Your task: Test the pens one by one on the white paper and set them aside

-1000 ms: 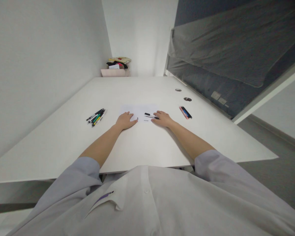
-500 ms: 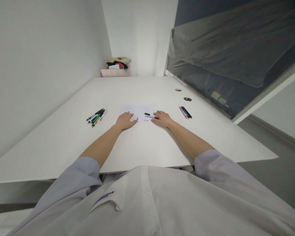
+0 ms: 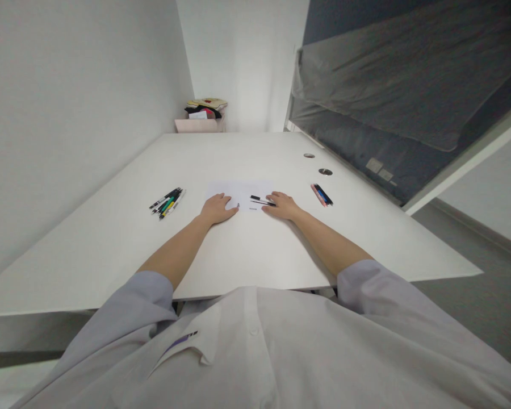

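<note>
My left hand [image 3: 216,209] lies flat, fingers loosely spread, at the left side of a white sheet of paper [image 3: 238,187]. By its thumb tip is a tiny dark piece [image 3: 238,205], too small to name. My right hand [image 3: 281,206] rests open on the right side of the sheet. Its fingers lie beside or over the right ends of a black-and-white pen barrel [image 3: 258,199] and a thin dark rod like a pen refill [image 3: 259,203]; whether it touches them I cannot tell. Between my hands lies a small short grey piece [image 3: 252,209], perhaps a spring.
Several pens [image 3: 168,203] lie in a bunch on the white table [image 3: 238,250] at the left. A smaller group of pink, blue and black pens [image 3: 322,195] is at the right. Two round table inserts [image 3: 325,171] sit beyond it. A pink box [image 3: 196,126] stands at the far end.
</note>
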`<state>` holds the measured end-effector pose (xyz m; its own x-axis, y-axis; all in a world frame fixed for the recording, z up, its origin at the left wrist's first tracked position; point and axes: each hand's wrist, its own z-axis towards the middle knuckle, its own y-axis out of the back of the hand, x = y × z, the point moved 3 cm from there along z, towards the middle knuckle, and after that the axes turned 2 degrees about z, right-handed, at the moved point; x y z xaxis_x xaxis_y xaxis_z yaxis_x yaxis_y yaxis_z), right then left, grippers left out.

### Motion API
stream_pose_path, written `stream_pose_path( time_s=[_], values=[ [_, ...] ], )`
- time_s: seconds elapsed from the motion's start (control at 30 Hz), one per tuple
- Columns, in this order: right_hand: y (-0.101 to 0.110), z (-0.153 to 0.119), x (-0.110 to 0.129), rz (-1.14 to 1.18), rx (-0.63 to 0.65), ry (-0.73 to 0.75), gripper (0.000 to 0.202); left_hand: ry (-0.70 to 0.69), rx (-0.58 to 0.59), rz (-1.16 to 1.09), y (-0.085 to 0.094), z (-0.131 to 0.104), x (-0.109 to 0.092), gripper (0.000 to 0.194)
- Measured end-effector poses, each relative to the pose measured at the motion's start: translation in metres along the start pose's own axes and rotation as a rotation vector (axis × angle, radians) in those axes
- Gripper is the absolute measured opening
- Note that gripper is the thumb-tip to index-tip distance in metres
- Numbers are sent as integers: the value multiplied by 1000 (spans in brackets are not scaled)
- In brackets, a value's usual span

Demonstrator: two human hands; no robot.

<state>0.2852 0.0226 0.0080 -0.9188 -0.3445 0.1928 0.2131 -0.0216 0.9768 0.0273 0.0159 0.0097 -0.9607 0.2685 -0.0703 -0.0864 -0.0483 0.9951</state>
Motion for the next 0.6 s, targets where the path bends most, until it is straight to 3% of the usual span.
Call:
stream_pose_path(
  time_s=[0.27, 0.4, 0.5, 0.6],
  values=[
    [0, 0, 0, 16, -20, 7, 56, 11, 10, 2, 2, -1, -1, 72],
    [1, 1, -1, 51, -57, -29, 59, 16, -48, -22, 5, -3, -5, 72],
    [5, 2, 2, 75, -124, -21, 56, -85, -105, -30, 8, -7, -14, 69],
    [6, 1, 9, 74, -165, 56, 45, -247, -77, -36, 8, -12, -29, 64]
  ],
)
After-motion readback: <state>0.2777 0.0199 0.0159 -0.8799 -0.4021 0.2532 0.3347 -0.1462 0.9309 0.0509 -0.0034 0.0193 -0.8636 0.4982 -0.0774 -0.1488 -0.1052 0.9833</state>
